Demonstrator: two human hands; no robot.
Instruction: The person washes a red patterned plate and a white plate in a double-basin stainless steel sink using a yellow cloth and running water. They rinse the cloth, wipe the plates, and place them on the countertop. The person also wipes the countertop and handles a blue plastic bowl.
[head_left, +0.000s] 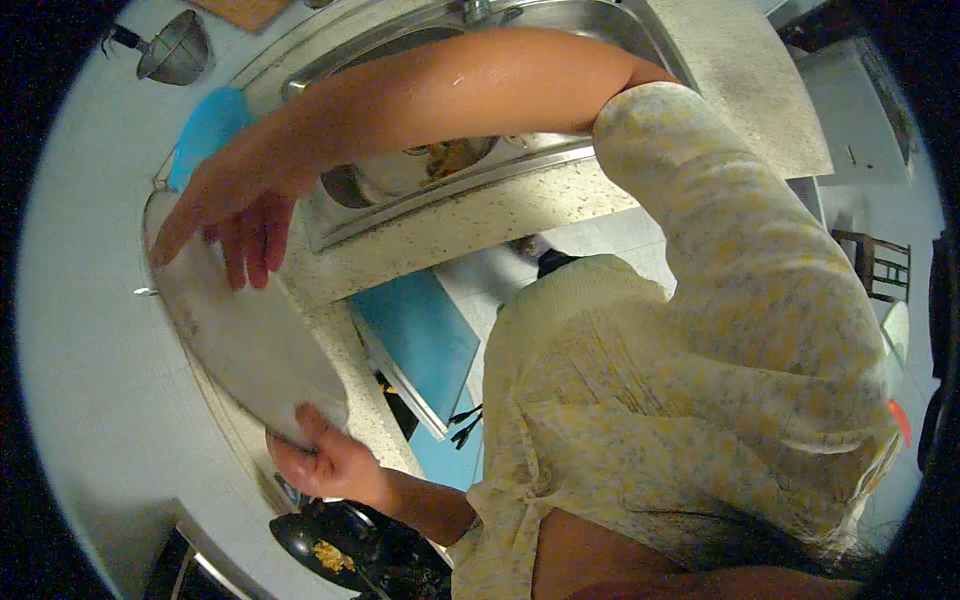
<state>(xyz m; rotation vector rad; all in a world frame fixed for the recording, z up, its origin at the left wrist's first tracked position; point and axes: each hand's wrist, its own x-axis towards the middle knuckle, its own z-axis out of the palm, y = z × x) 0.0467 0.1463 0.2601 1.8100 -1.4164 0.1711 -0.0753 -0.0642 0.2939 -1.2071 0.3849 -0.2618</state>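
A large pale dish (232, 337), seen at a slant over the counter, spans both of my hands. My left hand (330, 461) grips its lower end, thumb on the face and the other fingers at the rim. Across the picture reaches my right arm, and my right hand (240, 225) is at the dish's upper end with its fingers bent over the face; its thumb is hard to make out. Behind that forearm is a stainless steel sink (465, 180) with a pale dish (397, 169) bearing brown food remains, partly hidden by the arm.
A black wok (296, 536) with yellowish food stands at the bottom. The blue cabinet door (420, 330) juts out below the counter (480, 247). A bright blue plastic item (210, 131) is beyond my right wrist. A mesh strainer (176, 49) hangs at upper left, a faucet (478, 11) at top.
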